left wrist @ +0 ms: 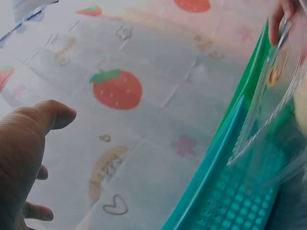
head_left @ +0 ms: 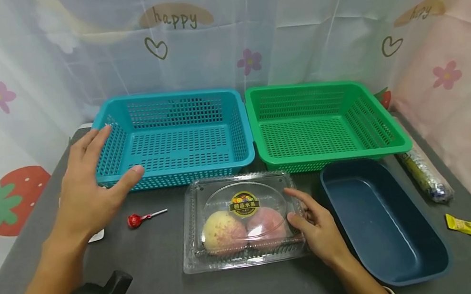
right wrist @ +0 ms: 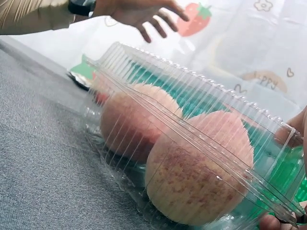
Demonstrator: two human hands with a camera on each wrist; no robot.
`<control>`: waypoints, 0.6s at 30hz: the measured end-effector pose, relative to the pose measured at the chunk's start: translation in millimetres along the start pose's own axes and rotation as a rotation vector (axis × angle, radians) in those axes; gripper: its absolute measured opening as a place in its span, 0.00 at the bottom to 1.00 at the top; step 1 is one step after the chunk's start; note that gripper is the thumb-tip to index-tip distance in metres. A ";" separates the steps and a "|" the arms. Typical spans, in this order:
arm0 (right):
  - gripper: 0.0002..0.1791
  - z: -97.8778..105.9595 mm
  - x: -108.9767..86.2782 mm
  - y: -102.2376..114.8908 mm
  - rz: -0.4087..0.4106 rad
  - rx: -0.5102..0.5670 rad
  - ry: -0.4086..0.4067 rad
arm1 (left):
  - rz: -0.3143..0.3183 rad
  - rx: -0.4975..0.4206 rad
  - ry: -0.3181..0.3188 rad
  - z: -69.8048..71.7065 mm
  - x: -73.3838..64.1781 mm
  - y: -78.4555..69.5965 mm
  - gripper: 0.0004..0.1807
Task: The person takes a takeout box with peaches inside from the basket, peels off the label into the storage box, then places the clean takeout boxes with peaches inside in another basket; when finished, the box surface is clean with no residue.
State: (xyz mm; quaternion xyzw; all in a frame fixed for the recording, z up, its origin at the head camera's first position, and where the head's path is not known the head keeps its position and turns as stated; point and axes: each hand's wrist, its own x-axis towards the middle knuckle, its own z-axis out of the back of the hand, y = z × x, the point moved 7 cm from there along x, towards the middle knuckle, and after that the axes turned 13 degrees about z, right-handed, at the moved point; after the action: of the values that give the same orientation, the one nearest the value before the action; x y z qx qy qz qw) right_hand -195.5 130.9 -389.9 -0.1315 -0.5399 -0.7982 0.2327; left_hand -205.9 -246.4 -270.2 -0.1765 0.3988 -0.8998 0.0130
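Note:
A clear plastic fruit box (head_left: 247, 257) with a black-and-gold label sits before me in the head view. Inside are two peaches, a yellow-pink one (head_left: 223, 232) and a pinker one (head_left: 267, 225). My right hand (head_left: 319, 229) grips the box's right side; in the right wrist view its fingers show above and below the edge. My left hand (head_left: 89, 186) is raised, fingers and thumb spread, holding nothing. It overlaps the left end of the blue basket (head_left: 188, 168) in the head view. A red lollipop (head_left: 134, 220) lies between that hand and the box.
A green basket (head_left: 335, 154) stands beside the blue one along the back curtain. At the right are a navy basin (head_left: 382, 227), a long plastic-wrapped item (head_left: 426, 177) and a small yellow packet (head_left: 461, 226). A white object (head_left: 97, 236) shows partly behind my left wrist.

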 end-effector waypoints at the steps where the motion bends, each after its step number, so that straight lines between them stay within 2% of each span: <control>1: 0.25 -0.2 0.2 0.5 0.005 -0.001 -0.001 | -0.006 -0.008 0.014 -2.4 -2.0 -2.2 0.43; 6: 0.24 -0.6 1.3 1.5 0.018 -0.002 -0.008 | -0.031 -0.025 0.074 -15.4 -11.6 -6.8 0.42; 9: 0.24 -0.7 1.8 2.1 0.026 -0.005 -0.010 | -0.040 -0.026 0.089 -22.0 -16.2 -7.2 0.41; 13: 0.23 -0.8 1.9 3.6 0.039 0.002 -0.015 | -0.039 -0.028 0.116 -31.7 -21.8 -6.0 0.40; 18: 0.23 -1.1 1.6 5.1 0.056 0.003 -0.020 | -0.034 -0.048 0.190 -49.5 -28.5 -2.0 0.39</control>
State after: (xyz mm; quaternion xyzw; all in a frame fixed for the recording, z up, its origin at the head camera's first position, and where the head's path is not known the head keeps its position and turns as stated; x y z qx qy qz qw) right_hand -194.2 128.0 -385.5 -0.1542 -0.5396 -0.7891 0.2497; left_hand -195.2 -205.0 -308.2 -0.0973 0.4169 -0.9027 -0.0443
